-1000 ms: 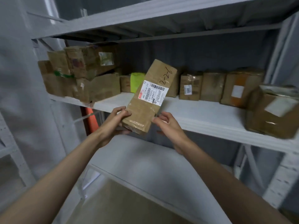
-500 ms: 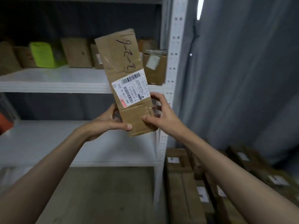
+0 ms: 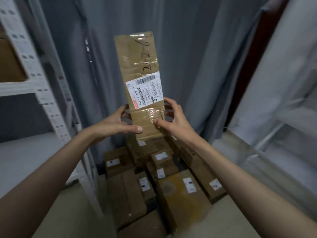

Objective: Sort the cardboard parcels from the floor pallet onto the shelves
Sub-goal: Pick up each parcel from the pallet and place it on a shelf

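A long flat cardboard parcel (image 3: 139, 69) stands upright in front of me, with a white barcode label and "2-2-6" handwritten on it. My left hand (image 3: 118, 123) grips its lower left edge, thumb across the front. My right hand (image 3: 173, 120) grips the lower right edge, thumb on the taped strip. Below the parcel, several labelled cardboard parcels (image 3: 181, 191) lie packed together on the floor. A white shelf rack (image 3: 30, 86) stands at the left with a box on its upper level.
A grey curtain (image 3: 197, 57) hangs behind the parcel. Another white shelf unit (image 3: 281, 127) fills the right side. Bare floor (image 3: 72, 213) lies between me and the floor parcels.
My view has swung right, away from the left shelves to the curtain and floor parcels. The parcel stays in both hands and now stands nearly upright.
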Demonstrator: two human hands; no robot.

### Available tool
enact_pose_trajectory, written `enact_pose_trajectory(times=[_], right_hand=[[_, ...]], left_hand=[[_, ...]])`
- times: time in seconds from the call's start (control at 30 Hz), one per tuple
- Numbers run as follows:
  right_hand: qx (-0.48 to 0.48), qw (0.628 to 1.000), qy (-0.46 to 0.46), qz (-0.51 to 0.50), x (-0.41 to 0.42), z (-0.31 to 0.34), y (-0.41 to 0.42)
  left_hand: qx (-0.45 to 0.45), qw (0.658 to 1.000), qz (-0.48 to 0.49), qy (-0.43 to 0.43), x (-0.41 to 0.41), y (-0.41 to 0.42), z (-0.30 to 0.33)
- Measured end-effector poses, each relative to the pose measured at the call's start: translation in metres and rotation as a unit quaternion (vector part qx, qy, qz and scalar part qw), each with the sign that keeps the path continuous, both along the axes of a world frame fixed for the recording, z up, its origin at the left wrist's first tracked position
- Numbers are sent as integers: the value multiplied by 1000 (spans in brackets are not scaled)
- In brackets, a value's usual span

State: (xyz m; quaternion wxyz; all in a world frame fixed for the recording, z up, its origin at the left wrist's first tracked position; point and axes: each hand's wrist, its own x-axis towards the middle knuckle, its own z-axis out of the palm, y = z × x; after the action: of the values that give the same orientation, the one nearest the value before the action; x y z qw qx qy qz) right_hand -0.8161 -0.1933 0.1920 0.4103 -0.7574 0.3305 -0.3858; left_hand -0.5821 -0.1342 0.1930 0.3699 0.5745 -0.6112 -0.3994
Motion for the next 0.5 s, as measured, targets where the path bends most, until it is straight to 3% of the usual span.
enact_pose_trajectory(times=[0.23,0.5], right_hand=[[37,995,19,-89,-123,-27,-64],[138,982,37,-124,-172,-67,-124]], left_hand=[[56,997,-36,-40,-127,-90,-22],[146,987,-57,-28,-196,-170,-56]])
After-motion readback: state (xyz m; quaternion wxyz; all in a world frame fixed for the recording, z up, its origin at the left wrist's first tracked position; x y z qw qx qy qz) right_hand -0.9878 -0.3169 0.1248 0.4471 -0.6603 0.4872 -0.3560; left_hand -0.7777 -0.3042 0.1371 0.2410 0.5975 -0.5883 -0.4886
